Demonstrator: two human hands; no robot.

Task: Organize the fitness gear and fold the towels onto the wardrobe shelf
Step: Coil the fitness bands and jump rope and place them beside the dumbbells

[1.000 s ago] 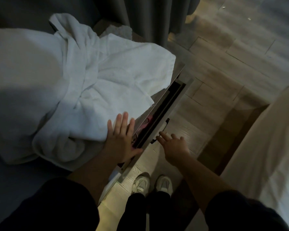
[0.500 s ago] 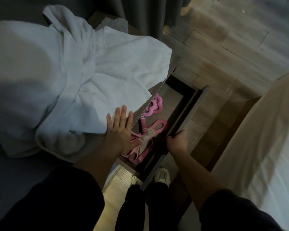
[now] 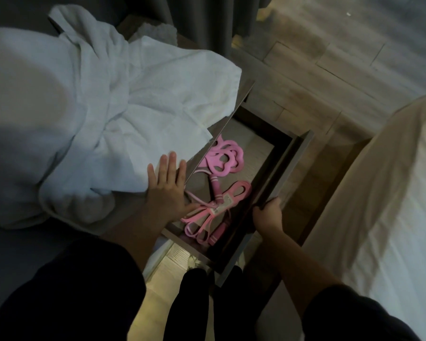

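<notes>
No legible text, brand, number or sign found. Pale paper tag (image 3: 216, 209) wrapped round pink band bundle (image 3: 199, 219) in drawer (image 3: 287, 168): print seen only as faint dark marks, too small and blurred in dim light to be read. Second pale label (image 3: 228, 199) on same bundle, just beside first: faint marks noted, likewise unreadable.

Open grey wooden drawer (image 3: 282, 183): its far end lies bare, reachable from above. Tangled pink rubber bands (image 3: 234, 193) and pink skipping rope (image 3: 216, 186) fill the middle and near end. Crumpled white towels (image 3: 133, 107) reach its left edge.
</notes>
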